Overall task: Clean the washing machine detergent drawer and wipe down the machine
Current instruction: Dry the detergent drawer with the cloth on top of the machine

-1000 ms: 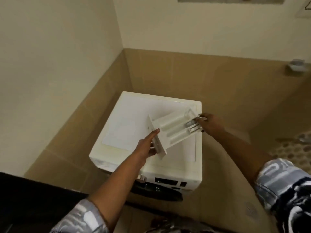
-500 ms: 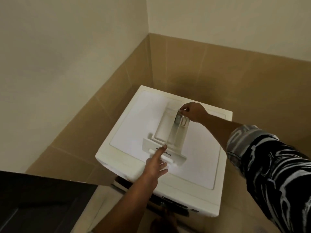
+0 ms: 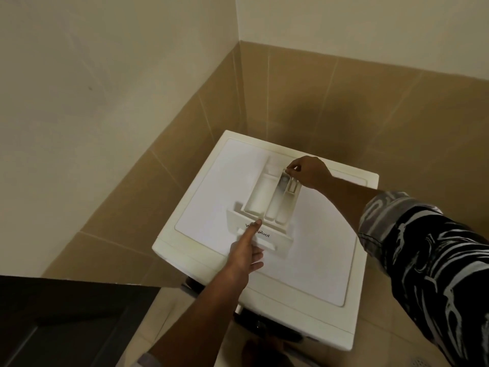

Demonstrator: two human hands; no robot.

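Note:
The white detergent drawer (image 3: 262,197) lies on top of the white washing machine (image 3: 312,260), its front panel toward me and its compartments facing up. My left hand (image 3: 246,252) holds the drawer's front panel, index finger stretched over the panel's face and the other fingers curled under its handle. My right hand (image 3: 308,172) pinches the far end of the drawer at its narrow right-hand compartments. The middle compartment looks grey and dirty.
The machine stands in a corner with tan tiled walls (image 3: 201,144) behind and to the left. A dark cabinet or door (image 3: 63,321) fills the lower left. The machine's dark round door (image 3: 264,327) shows below its front edge. Tan floor tiles lie below.
A second ago both hands held the drawer tilted above the machine. It now lies flat on the lid, front panel toward me, with both hands still on it. The view has shifted closer.

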